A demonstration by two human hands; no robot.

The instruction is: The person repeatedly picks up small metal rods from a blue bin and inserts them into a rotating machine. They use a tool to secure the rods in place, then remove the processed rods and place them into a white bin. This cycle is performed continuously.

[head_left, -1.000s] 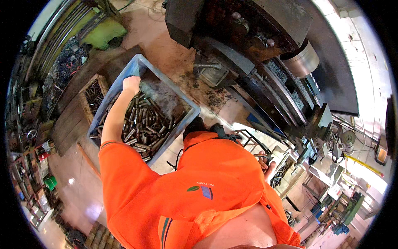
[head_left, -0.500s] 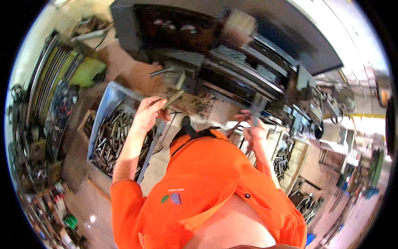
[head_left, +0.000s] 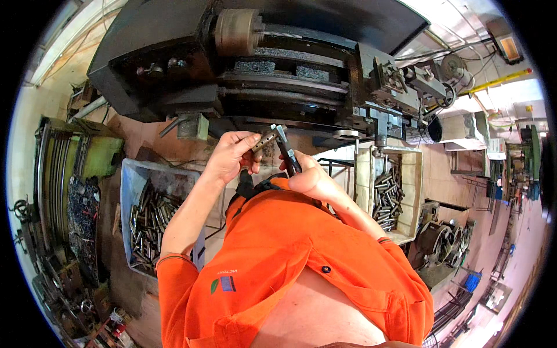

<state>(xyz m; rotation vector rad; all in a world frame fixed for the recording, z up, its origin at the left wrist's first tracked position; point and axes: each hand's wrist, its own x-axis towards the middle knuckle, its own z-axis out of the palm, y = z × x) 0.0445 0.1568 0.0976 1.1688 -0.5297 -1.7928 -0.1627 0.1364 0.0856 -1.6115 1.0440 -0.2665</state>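
Between the fingers of my left hand (head_left: 232,155) is a short metal tube (head_left: 265,141) with a row of small holes along its side. My right hand (head_left: 306,174) grips a caliper (head_left: 284,144), its jaw end pointing up and away from me. The caliper's jaws meet the far end of the tube; whether they clamp it is too small to tell. Both hands are close together in front of my orange shirt, short of the lathe (head_left: 284,93).
The lathe's blurred chuck (head_left: 237,32) is beyond my hands, with its carriage (head_left: 383,81) farther right. A blue bin (head_left: 129,214) of metal pieces stands at left, and a pale crate (head_left: 413,191) with similar pieces at right. Green machinery (head_left: 96,148) stands far left.
My hands have come together from apart, bringing the caliper up to the tube. The view has shifted, showing more of the lathe and the right-hand crate.
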